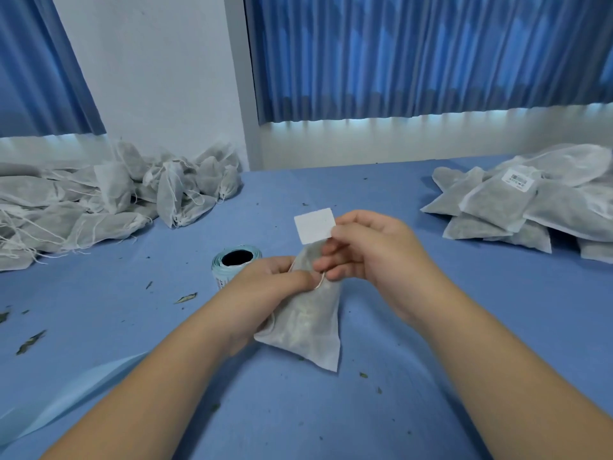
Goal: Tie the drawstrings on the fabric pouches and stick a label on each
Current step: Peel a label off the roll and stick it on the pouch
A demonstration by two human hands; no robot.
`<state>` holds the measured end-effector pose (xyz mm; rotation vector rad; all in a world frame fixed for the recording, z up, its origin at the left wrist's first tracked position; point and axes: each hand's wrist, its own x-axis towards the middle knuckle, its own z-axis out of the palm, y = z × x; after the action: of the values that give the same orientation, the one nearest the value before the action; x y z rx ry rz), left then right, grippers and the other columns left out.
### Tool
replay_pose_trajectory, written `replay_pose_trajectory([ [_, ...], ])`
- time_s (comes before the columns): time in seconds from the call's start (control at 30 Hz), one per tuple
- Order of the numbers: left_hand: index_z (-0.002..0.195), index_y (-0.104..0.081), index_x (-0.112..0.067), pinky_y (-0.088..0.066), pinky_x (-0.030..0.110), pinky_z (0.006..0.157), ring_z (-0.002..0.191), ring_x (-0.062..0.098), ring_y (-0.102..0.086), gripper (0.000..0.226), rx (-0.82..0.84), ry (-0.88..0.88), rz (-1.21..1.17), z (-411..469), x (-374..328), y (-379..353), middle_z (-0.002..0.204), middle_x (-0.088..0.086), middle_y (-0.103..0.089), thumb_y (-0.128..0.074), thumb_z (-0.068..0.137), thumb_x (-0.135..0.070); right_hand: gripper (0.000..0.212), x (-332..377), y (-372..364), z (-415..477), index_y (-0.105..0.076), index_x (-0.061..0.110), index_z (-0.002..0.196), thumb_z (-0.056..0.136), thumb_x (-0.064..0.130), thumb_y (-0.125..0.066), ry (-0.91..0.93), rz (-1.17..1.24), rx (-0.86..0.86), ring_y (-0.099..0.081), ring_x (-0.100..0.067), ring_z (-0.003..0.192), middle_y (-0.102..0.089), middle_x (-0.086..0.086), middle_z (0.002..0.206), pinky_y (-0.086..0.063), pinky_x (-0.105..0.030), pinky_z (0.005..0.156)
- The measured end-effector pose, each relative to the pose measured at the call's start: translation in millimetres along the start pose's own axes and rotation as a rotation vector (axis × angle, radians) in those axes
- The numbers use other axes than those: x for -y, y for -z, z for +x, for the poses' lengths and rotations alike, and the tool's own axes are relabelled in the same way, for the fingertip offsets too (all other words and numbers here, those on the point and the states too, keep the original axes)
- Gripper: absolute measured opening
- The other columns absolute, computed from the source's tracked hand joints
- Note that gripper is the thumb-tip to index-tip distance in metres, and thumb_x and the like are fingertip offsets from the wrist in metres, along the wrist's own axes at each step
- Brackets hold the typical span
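Our left hand grips the filmy grey pouch mid-frame; right hand pinches a blank white label.

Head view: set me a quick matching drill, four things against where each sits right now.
Things: 1 label roll; 2 white label; 3 held pouch; 4 pouch pile with a barcode label showing.
Places: A far right of the table; B pinched in the right hand; C gripped by the left hand; D upright just beyond the left hand.
Pairs: 1-D, 2-B, 3-C, 4-A.
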<state>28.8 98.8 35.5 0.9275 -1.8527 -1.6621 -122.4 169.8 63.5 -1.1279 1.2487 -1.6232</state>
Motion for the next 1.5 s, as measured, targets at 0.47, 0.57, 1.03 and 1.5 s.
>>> replay_pose_trajectory([
  [0.47, 0.088, -0.065, 0.003, -0.037, 0.039, 0.076, 0.081, 0.025, -0.053, 0.034, -0.028, 0.086, -0.096, -8, -2, 8, 0.085, 0.013, -0.055, -0.062, 0.064, -0.02, 0.021, -5, -5, -10, -0.067, 0.021, 0.082, 0.087, 0.004, -0.058, 0.313, -0.418, -0.095, -0.071, -0.016, 0.074, -0.072, 0.001, 0.079, -0.058, -0.037, 0.071],
  [0.57, 0.098, -0.064, 0.008, -0.035, 0.042, 0.08, 0.087, 0.029, -0.052, 0.048, -0.017, 0.13, -0.128, -8, -2, 10, 0.093, 0.015, -0.055, -0.065, 0.06, -0.022, 0.017, -7, -6, -12, -0.064, 0.028, 0.079, 0.084, 0.014, -0.056, 0.479, -0.565, -0.135, -0.067, -0.01, 0.078, -0.068, 0.01, 0.079, -0.053, -0.026, 0.07],
  [1.03, 0.078, -0.077, -0.015, -0.055, 0.027, 0.067, 0.074, 0.018, -0.066, 0.021, 0.151, 0.109, -0.394, -9, -4, 18, 0.082, 0.005, -0.065, -0.058, 0.071, -0.011, 0.013, -3, -3, -16, -0.071, 0.011, 0.088, 0.084, 0.004, -0.06, 0.745, -1.011, 0.098, -0.059, -0.017, 0.079, -0.066, 0.005, 0.087, -0.05, -0.037, 0.069],
  [1.5, 0.109, -0.069, -0.007, -0.055, 0.03, 0.073, 0.087, 0.021, -0.068, 0.039, 0.149, 0.076, -0.34, -12, -6, 17, 0.098, 0.008, -0.068, -0.064, 0.078, -0.03, 0.025, -1, 0, -19, -0.077, 0.018, 0.095, 0.083, 0.006, -0.058, 0.62, -1.063, 0.181, -0.058, -0.02, 0.096, -0.066, 0.008, 0.1, -0.047, -0.037, 0.085],
])
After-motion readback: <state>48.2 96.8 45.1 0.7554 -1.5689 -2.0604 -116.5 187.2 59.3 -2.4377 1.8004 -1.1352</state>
